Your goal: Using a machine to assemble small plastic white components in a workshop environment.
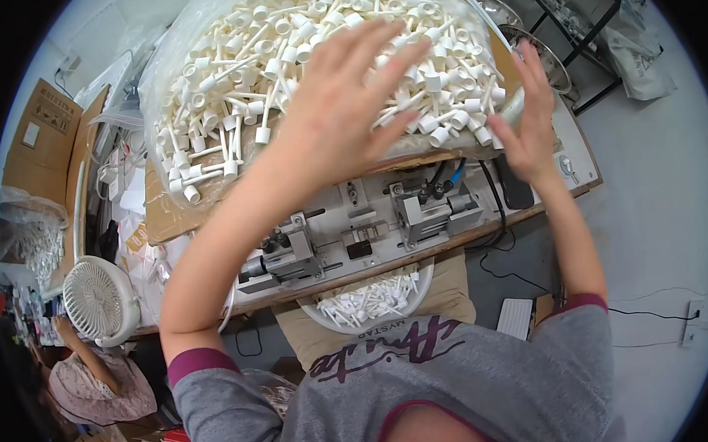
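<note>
A large heap of white plastic caps with long thin stems [229,76] lies in a clear plastic bag on cardboard, at the far side of the bench. My left hand [337,103] is over the heap with its fingers spread, somewhat blurred, and nothing shows in it. At the heap's right edge, my right hand [530,134] is raised with thumb and fingers apart, also holding nothing visible. Below the hands, a metal fixture has a left cylinder block [288,255], a right cylinder block [432,210] and a small centre holder [361,240].
A white bowl [426,287] of similar stemmed caps sits below the bench edge, close to my body. A dark phone [515,184] and cables lie right of the fixture. At left are a white fan [101,299], cardboard boxes [40,124] and another person [100,382].
</note>
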Motion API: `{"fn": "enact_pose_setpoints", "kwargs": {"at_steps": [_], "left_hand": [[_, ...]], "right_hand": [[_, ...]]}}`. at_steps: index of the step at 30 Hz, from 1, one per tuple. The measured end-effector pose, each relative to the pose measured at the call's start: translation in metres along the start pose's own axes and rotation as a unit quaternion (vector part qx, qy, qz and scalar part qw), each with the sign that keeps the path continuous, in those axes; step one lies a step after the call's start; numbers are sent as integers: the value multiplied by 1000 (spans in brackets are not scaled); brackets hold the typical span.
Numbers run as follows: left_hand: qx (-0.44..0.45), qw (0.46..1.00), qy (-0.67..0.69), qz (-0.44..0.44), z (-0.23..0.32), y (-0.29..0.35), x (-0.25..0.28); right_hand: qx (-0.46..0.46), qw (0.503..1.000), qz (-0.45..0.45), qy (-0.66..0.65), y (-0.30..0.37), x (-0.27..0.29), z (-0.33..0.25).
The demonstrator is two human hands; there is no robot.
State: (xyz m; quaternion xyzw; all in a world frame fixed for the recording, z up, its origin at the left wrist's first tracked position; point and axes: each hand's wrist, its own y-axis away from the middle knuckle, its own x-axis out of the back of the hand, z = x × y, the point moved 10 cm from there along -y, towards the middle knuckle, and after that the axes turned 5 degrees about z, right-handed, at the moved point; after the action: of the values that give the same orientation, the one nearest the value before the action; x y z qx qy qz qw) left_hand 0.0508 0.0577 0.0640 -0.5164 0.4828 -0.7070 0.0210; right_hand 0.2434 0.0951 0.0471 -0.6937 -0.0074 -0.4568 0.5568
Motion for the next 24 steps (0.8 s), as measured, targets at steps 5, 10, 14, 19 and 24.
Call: {"fn": "enact_pose_setpoints", "kwargs": {"at_steps": [5,10,14,19,24], "left_hand": [[17,998,16,51,38,-1,-69],[-13,998,-48,39,23,-4,-91],[-61,988,-143,22,9,5,-84],[-43,977,-209,9,-7,9,-88],[32,991,-97,83,18,22,-41]], "right_hand": [[-199,980,-9,-12,45,-52,28],[-241,963,20,-115,25,-70,20],[-264,956,47,-116,16,-88,12],[-269,958,62,-75,3,-107,15],[-300,950,29,-79,7,-111,28]]}}
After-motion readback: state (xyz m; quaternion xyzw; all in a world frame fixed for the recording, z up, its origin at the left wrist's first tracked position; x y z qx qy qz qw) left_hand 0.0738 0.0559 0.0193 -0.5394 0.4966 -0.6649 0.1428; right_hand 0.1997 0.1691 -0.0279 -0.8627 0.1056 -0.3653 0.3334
